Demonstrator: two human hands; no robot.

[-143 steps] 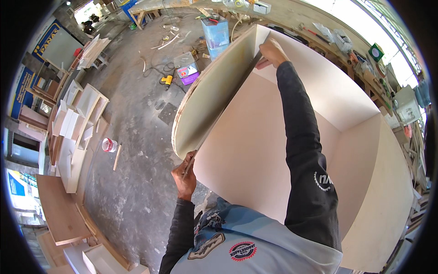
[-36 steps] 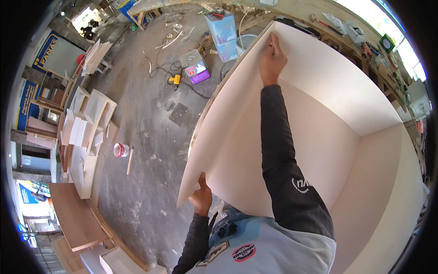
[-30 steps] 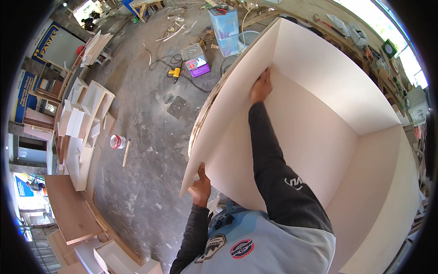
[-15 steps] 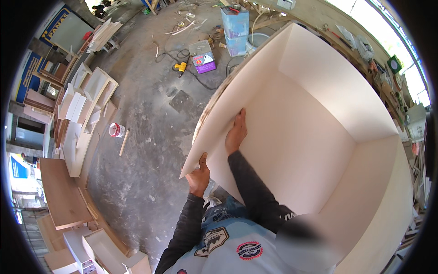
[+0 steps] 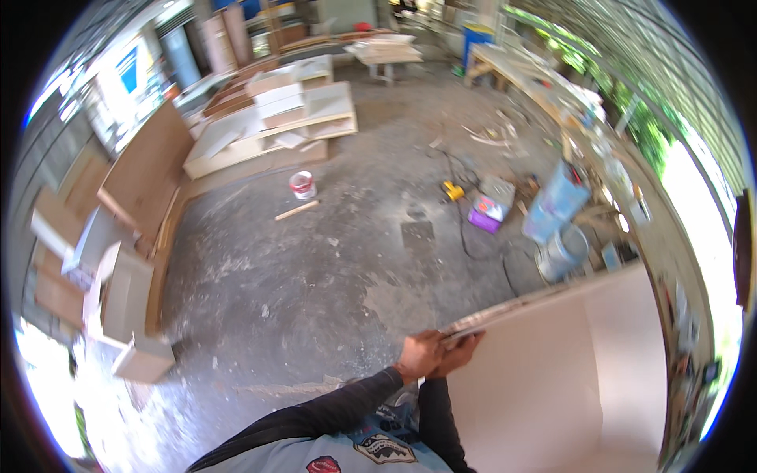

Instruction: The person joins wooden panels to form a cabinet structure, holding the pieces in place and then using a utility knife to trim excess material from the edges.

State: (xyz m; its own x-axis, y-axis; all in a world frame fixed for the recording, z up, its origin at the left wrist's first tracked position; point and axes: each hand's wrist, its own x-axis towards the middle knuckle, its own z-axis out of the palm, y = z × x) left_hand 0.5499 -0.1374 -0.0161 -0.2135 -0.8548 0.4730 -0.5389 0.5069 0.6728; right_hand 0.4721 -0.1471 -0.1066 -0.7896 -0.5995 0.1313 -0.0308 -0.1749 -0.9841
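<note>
The open box-shaped cabinet carcass [image 5: 516, 394] stands at the lower right, its pale interior facing up. Its side panel [image 5: 544, 303] runs obliquely from the near-left corner toward the far-right corner; the mottled upper edge is exposed.

The left hand [image 5: 420, 355] is clenched on the panel edge at the near-left corner. The right hand [image 5: 456, 356] is directly beside it, touching the inner face near the same corner; whether its fingers grip or only press cannot be determined.

On the concrete floor [image 5: 315, 268] beyond the hands:
- a red-and-white tub [image 5: 303, 186], with a wooden stick [image 5: 297, 210] just beside it;
- a yellow power drill [image 5: 453, 190], near a purple-and-white box [image 5: 488, 211];
- a pale bucket [image 5: 563, 252], close to the panel's outer side.
</note>
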